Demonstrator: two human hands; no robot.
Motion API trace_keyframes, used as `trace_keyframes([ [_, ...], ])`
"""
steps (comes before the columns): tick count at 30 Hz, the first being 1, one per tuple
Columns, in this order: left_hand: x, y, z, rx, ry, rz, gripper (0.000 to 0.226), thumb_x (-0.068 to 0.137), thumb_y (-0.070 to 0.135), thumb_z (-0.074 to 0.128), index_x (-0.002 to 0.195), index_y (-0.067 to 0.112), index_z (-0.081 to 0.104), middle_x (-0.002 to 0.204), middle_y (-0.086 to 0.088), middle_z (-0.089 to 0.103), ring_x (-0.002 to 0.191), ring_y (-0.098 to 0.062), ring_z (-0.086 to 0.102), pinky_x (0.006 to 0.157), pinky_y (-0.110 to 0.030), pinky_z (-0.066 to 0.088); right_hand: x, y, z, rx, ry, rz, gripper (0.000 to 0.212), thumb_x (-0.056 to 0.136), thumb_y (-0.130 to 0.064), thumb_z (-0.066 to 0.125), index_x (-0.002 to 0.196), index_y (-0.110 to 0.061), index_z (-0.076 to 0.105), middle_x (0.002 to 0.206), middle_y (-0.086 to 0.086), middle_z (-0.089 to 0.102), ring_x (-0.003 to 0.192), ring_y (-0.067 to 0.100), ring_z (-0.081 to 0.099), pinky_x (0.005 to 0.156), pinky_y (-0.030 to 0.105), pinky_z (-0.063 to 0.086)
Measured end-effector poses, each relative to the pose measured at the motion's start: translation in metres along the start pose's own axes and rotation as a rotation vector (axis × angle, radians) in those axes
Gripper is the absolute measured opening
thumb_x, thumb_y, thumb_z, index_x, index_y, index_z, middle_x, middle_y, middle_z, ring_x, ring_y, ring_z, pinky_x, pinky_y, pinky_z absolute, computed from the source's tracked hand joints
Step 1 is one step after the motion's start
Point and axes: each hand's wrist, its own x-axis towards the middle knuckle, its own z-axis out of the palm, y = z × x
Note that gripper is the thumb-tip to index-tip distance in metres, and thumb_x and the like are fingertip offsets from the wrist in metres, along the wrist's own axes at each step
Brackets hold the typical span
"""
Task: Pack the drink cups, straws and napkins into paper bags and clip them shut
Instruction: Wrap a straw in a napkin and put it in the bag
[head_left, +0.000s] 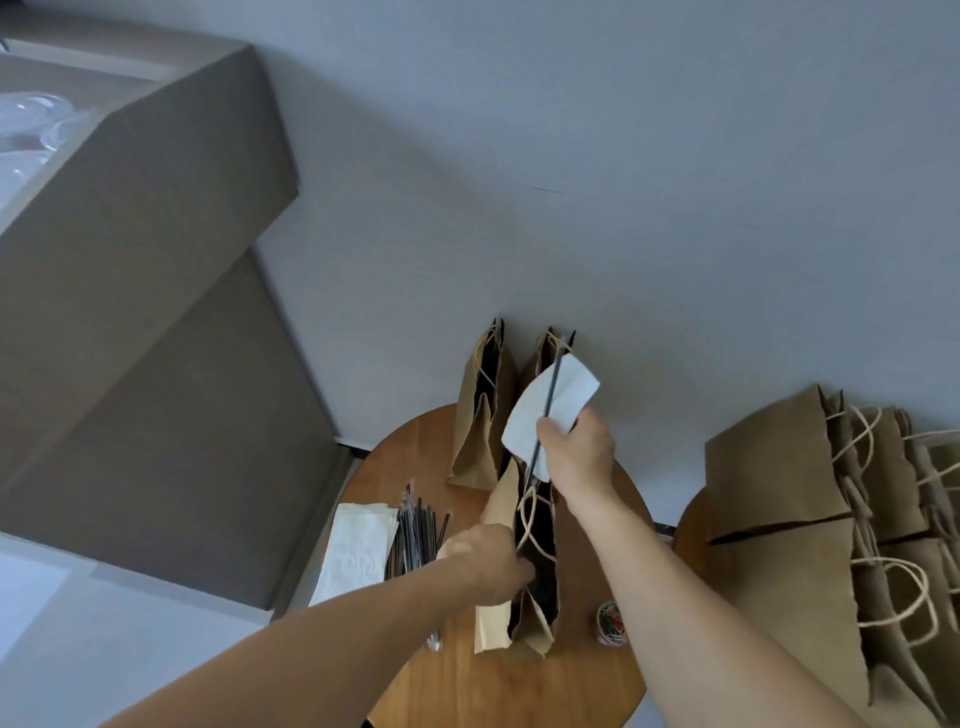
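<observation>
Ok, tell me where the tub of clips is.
The clip tub sits on the round wooden table, just right of the open paper bag and beside the right forearm.

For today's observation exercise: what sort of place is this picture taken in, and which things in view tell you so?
Probably a small takeaway-drink packing corner in a plain room, not a shop counter. A round wooden table holds open paper bags, black straws and napkins; large cardboard boxes are stacked against the bare wall.

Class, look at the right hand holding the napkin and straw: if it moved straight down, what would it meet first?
Most likely the open mouth of the paper bag that the left hand holds open below the right hand; depth is uncertain.
</observation>
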Motion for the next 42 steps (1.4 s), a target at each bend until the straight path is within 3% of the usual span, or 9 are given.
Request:
trace_keyframes([
  [5, -0.001, -0.013, -0.002, -0.406, -0.075, -0.173, 0.027, 0.095, 0.024, 0.043, 0.089, 0.004, 0.061, 0.064, -0.008, 0.072, 0.056, -0.020, 0.071, 0.064, -0.028, 0.060, -0.018, 0.009, 0.003, -0.129, -0.160, 0.026, 0.036, 0.094, -0.017, 0.061, 0.128, -0.010, 0.055, 0.124, 0.008, 0.064, 0.094, 0.018, 0.060, 0.045, 0.004, 0.040],
  [9, 0.003, -0.025, -0.003, -0.673, -0.077, -0.242, 0.029, 0.093, 0.019, 0.043, 0.092, -0.003, 0.062, 0.059, -0.013, 0.070, 0.051, -0.027, 0.068, 0.048, -0.025, 0.046, -0.037, 0.012, -0.013, -0.347, -0.376, 0.029, 0.038, 0.093, -0.017, 0.060, 0.130, -0.018, 0.053, 0.125, 0.002, 0.059, 0.112, 0.024, 0.060, 0.076, 0.023, 0.050],
  [16, 0.004, -0.036, 0.004, -0.770, -0.114, -0.158, 0.034, 0.088, 0.019, 0.039, 0.093, -0.005, 0.064, 0.064, -0.015, 0.071, 0.051, -0.027, 0.067, 0.045, -0.024, 0.044, -0.051, 0.046, 0.007, -0.690, -0.628, 0.120, 0.012, 0.093, -0.012, 0.057, 0.101, -0.022, 0.056, 0.091, -0.004, 0.059, 0.080, 0.013, 0.057, 0.062, 0.021, 0.043],
  [20, 0.002, -0.041, 0.004, -0.693, -0.113, -0.133, 0.022, 0.094, 0.020, 0.039, 0.089, 0.006, 0.056, 0.063, -0.010, 0.072, 0.050, -0.020, 0.068, 0.047, -0.023, 0.050, -0.045, 0.072, 0.033, -0.813, -0.668, 0.179, 0.023, 0.094, -0.008, 0.053, 0.080, -0.024, 0.046, 0.083, -0.004, 0.054, 0.073, 0.009, 0.052, 0.055, 0.021, 0.037],
  [26, 0.006, -0.051, 0.005, -0.666, -0.152, -0.148, 0.028, 0.093, 0.020, 0.039, 0.101, 0.003, 0.060, 0.060, -0.005, 0.071, 0.052, -0.018, 0.068, 0.050, -0.023, 0.053, -0.040, 0.096, 0.056, -0.865, -0.598, 0.237, 0.022, 0.095, -0.018, 0.053, 0.076, -0.028, 0.049, 0.078, -0.006, 0.055, 0.072, 0.011, 0.053, 0.069, 0.026, 0.043],
  [32, 0.009, -0.056, 0.009, -0.646, -0.155, -0.144, 0.031, 0.087, 0.023, 0.041, 0.105, 0.006, 0.061, 0.066, -0.006, 0.074, 0.055, -0.017, 0.068, 0.069, -0.036, 0.061, -0.044, 0.116, 0.062, -0.839, -0.526, 0.266, 0.026, 0.095, -0.015, 0.050, 0.072, -0.025, 0.047, 0.085, -0.003, 0.058, 0.085, 0.018, 0.058, 0.078, 0.029, 0.045],
  [36, 0.008, -0.057, 0.009, -0.653, -0.160, -0.123, 0.041, 0.081, 0.024, 0.041, 0.105, -0.001, 0.062, 0.073, -0.012, 0.075, 0.058, -0.019, 0.068, 0.062, -0.029, 0.056, -0.046, 0.107, 0.058, -0.923, -0.513, 0.160, 0.007, 0.096, -0.017, 0.054, 0.101, -0.021, 0.052, 0.107, 0.001, 0.064, 0.105, 0.020, 0.064, 0.083, 0.028, 0.049],
  [39, 0.007, -0.055, 0.006, -0.651, -0.163, -0.110, 0.038, 0.085, 0.023, 0.044, 0.105, -0.002, 0.063, 0.074, -0.015, 0.074, 0.058, -0.021, 0.066, 0.053, -0.023, 0.051, -0.047, 0.091, 0.052, -0.992, -0.536, 0.058, 0.028, 0.094, -0.015, 0.057, 0.122, -0.011, 0.052, 0.122, 0.008, 0.059, 0.113, 0.023, 0.059, 0.093, 0.030, 0.048],
  [42, 0.006, -0.050, 0.004, -0.631, -0.145, -0.108, 0.029, 0.091, 0.020, 0.045, 0.104, 0.000, 0.061, 0.069, -0.013, 0.070, 0.054, -0.020, 0.063, 0.048, -0.021, 0.046, -0.048, 0.060, 0.040, -0.945, -0.548, -0.026, 0.031, 0.093, -0.016, 0.059, 0.122, -0.009, 0.054, 0.122, 0.010, 0.058, 0.111, 0.028, 0.058, 0.093, 0.035, 0.048],
])
